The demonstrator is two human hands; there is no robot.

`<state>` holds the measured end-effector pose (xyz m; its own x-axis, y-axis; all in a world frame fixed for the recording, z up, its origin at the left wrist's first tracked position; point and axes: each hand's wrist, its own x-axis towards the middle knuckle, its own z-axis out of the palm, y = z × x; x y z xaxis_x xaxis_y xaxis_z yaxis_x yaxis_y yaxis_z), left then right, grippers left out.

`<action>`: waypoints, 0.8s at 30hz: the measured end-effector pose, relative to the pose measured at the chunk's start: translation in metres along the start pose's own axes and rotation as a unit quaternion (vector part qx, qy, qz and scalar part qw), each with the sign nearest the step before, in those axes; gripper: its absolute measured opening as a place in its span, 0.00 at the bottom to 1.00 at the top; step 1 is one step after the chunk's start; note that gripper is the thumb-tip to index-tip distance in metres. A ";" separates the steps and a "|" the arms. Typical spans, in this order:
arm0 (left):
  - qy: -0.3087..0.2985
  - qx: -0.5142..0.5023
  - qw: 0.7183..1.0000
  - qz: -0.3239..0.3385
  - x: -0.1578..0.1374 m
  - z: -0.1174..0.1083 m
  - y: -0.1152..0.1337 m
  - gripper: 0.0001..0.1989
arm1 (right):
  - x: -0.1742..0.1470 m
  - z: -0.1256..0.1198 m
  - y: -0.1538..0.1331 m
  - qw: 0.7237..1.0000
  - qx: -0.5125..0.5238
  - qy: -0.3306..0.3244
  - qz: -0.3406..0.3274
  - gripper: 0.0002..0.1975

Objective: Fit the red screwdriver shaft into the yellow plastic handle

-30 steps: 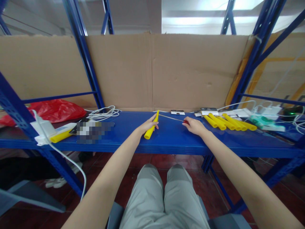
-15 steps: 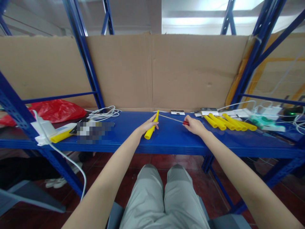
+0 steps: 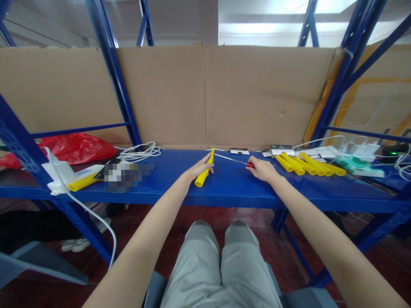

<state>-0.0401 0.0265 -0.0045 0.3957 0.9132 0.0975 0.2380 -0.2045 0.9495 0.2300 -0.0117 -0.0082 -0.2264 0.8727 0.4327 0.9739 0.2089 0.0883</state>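
My left hand [image 3: 196,169] grips a yellow tube [image 3: 204,173] that lies slanted on the blue metal shelf [image 3: 231,188]. My right hand [image 3: 261,169] pinches the red handle [image 3: 250,165] of a thin metal rod [image 3: 229,158]. The rod's far end meets the upper tip of the yellow tube. Both hands rest on the shelf surface about a hand's width apart.
Several more yellow tubes [image 3: 308,164] lie in a row at the right, with small packets [image 3: 281,150] behind them. White cables [image 3: 139,150], a red plastic bag [image 3: 73,147] and a white charger [image 3: 59,173] sit at the left. A cardboard sheet [image 3: 205,94] backs the shelf.
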 end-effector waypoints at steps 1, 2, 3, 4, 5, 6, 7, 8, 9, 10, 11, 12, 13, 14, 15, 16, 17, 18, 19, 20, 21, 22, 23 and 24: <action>0.002 0.001 1.000 -0.002 -0.001 0.000 0.001 0.38 | 0.000 0.001 0.000 1.000 0.001 0.002 -0.001 0.10; 0.004 0.002 1.000 -0.005 -0.001 0.001 0.001 0.38 | 0.001 0.001 0.001 1.000 0.002 0.004 -0.001 0.09; 0.007 0.001 1.000 -0.008 -0.001 0.001 0.001 0.38 | 0.001 0.002 0.002 1.000 0.005 0.007 0.001 0.09; 0.010 -0.003 1.000 -0.011 -0.001 0.001 0.001 0.38 | 0.001 0.002 0.002 1.000 0.009 0.008 0.005 0.09; 0.013 -0.008 1.000 -0.015 -0.001 0.000 0.001 0.37 | 0.002 0.003 0.003 1.000 0.013 0.007 0.011 0.09; 0.017 -0.016 1.000 -0.019 0.000 0.000 0.001 0.35 | 0.002 0.003 0.004 1.000 0.018 0.005 0.017 0.09; 0.022 -0.024 0.999 -0.025 0.001 -0.001 0.000 0.34 | 0.002 0.003 0.006 0.999 0.023 0.001 0.023 0.09; 0.028 -0.034 0.999 -0.031 0.001 -0.002 0.000 0.33 | 0.002 0.004 0.008 0.999 0.028 -0.003 0.029 0.08; 0.036 -0.044 0.998 -0.039 0.002 -0.002 0.000 0.32 | 0.002 0.004 0.011 0.999 0.033 -0.008 0.035 0.08; 0.046 -0.054 0.996 -0.047 0.003 -0.003 0.000 0.31 | 0.003 0.005 0.015 0.998 0.040 -0.015 0.043 0.07; 0.058 -0.065 0.995 -0.056 0.004 -0.003 0.000 0.31 | 0.003 0.007 0.019 0.997 0.048 -0.021 0.052 0.07; 0.070 -0.079 0.992 -0.063 0.004 -0.004 0.000 0.30 | 0.003 0.008 0.023 0.996 0.056 -0.028 0.062 0.07; 0.080 -0.096 0.990 -0.069 0.005 -0.004 0.001 0.29 | 0.003 0.010 0.027 0.995 0.064 -0.035 0.074 0.07; 0.089 -0.116 0.987 -0.074 0.006 -0.004 0.002 0.28 | 0.004 0.011 0.031 0.993 0.068 -0.040 0.087 0.07; 0.095 -0.136 0.983 -0.079 0.007 -0.003 0.003 0.28 | 0.004 0.012 0.035 0.992 0.068 -0.044 0.101 0.08; 0.098 -0.157 0.979 -0.085 0.008 -0.003 0.003 0.28 | 0.004 0.013 0.037 0.990 0.064 -0.048 0.117 0.09; 0.101 -0.174 0.975 -0.090 0.009 -0.003 0.003 0.28 | 0.003 0.013 0.039 0.988 0.057 -0.053 0.134 0.10; 0.104 -0.186 0.973 -0.093 0.009 -0.002 0.003 0.29 | 0.003 0.013 0.040 0.985 0.050 -0.062 0.152 0.11; 0.109 -0.189 0.972 -0.092 0.010 -0.002 0.002 0.30 | 0.003 0.012 0.041 0.982 0.043 -0.072 0.168 0.11; 0.113 -0.184 0.973 -0.087 0.011 -0.001 0.001 0.30 | 0.003 0.012 0.041 0.979 0.039 -0.082 0.182 0.12; 0.119 -0.170 0.975 -0.078 0.011 0.000 -0.001 0.31 | 0.003 0.011 0.041 0.976 0.035 -0.091 0.193 0.12; 0.124 -0.148 0.979 -0.067 0.012 0.001 -0.003 0.31 | 0.003 0.010 0.040 0.975 0.033 -0.095 0.199 0.12; 0.126 -0.120 0.983 -0.055 0.013 0.002 -0.005 0.30 | 0.003 0.009 0.040 0.974 0.031 -0.096 0.203 0.13; 0.126 -0.085 0.987 -0.043 0.015 0.003 -0.007 0.29 | 0.003 0.009 0.040 0.974 0.028 -0.095 0.205 0.13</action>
<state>-0.0334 0.0403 -0.0107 0.1411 0.9879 0.0648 0.1007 -0.0794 0.9917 0.2681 0.0029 -0.0117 0.1767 0.9527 0.2471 0.9821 -0.1540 -0.1085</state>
